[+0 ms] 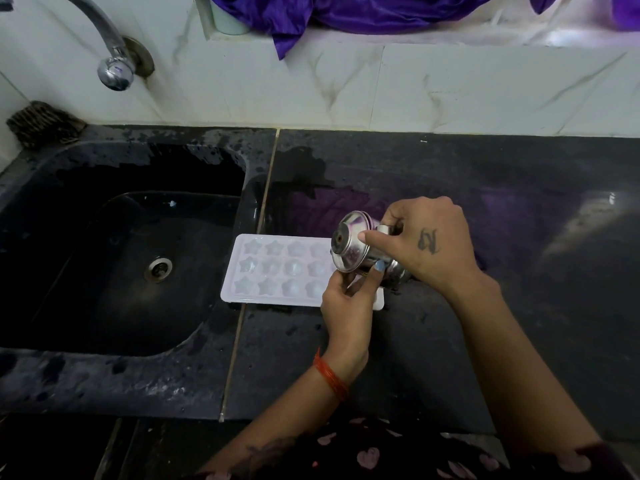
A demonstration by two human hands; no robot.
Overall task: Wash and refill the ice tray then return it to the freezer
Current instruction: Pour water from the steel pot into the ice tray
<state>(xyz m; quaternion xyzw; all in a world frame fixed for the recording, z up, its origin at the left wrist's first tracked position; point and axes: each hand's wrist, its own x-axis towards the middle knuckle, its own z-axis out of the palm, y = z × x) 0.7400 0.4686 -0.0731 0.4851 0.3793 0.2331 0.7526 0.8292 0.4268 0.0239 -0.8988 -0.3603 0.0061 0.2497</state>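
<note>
At the far left a dark bristle brush (41,123) lies against the white marble-pattern wall tiles (450,91), and a chrome tap (112,65) curves out from the wall above the black sink (45,375), which has a round metal drain (158,269) in its bottom. To the right of the sink runs the black stone tabletop (519,237); it is wet, with drops and a darker puddle near the seam. On the ledge above the tiles a shiny purple cloth (363,12) hangs down over the edge. The ice tray (277,268) is white plastic with star-shaped and rounded pockets in three rows; it lies flat on the tabletop just beside the sink, its left end over the seam. I cannot tell if there is water in the pockets. Over the right end of the tray the left hand (348,306) touches with its thumb and fingers the lower part of a small steel pot with a lid (360,247), which is tilted on its side. The right hand (429,244) is closed around the body of this pot, the index finger pressing on the lid. On the back of this hand there is a small dark tattoo, which I cannot read. No brand or label is visible.
</note>
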